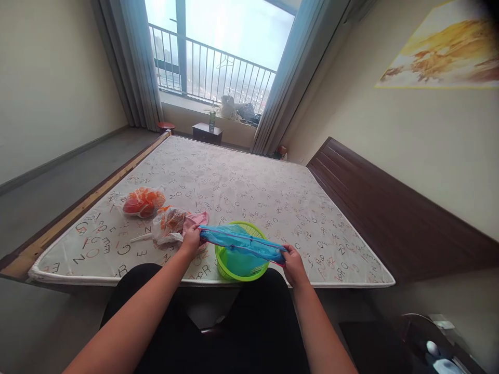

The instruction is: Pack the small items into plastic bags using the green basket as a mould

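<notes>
A thin blue plastic bag [241,243] is stretched between my two hands, its mouth edged with a pink drawstring. My left hand [192,240] grips one end and my right hand [294,265] the other, fingers closed on the film. Under the bag stands a green plastic basket [223,267] at the near edge of the mattress, and part of the bag hangs down inside it. Beside my left hand lie a pink cloth [198,221] and a clear bag with brownish contents [171,221]. Farther left is a clear bag of orange and red items [144,201].
A bare mattress [234,176] printed with letters fills the middle, with a dark headboard [362,208] on the right. Beyond it a small nightstand [207,133] holds a glass [212,120]. A dark round table [421,348] with small items is at the lower right.
</notes>
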Action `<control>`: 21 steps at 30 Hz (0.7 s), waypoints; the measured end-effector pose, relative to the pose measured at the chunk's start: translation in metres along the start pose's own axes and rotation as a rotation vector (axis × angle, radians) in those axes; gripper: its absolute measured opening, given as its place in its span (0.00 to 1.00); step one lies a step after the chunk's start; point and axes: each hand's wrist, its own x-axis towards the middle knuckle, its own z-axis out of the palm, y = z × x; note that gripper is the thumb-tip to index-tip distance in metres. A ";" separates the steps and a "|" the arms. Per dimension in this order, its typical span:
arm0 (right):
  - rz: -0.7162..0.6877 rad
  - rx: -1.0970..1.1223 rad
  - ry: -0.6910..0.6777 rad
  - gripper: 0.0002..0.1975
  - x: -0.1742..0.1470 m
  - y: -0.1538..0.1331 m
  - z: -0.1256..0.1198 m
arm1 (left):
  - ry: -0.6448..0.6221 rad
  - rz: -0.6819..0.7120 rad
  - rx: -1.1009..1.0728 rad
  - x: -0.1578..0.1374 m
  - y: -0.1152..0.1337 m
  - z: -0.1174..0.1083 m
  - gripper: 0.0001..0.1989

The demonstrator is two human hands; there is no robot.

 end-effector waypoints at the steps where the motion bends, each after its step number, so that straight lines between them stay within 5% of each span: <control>1: 0.039 0.101 -0.013 0.19 0.000 0.000 0.000 | -0.017 -0.019 -0.052 0.000 0.000 0.001 0.08; 6: 0.093 0.386 -0.001 0.13 0.004 0.003 -0.002 | -0.083 -0.044 -0.193 -0.004 0.003 0.003 0.08; 15: 0.138 0.402 -0.002 0.09 0.007 0.013 -0.004 | -0.273 -0.211 -0.266 -0.021 0.016 0.009 0.05; 21: -0.005 0.373 0.010 0.12 0.007 0.020 -0.002 | -0.308 -0.279 -0.250 -0.030 0.018 0.009 0.04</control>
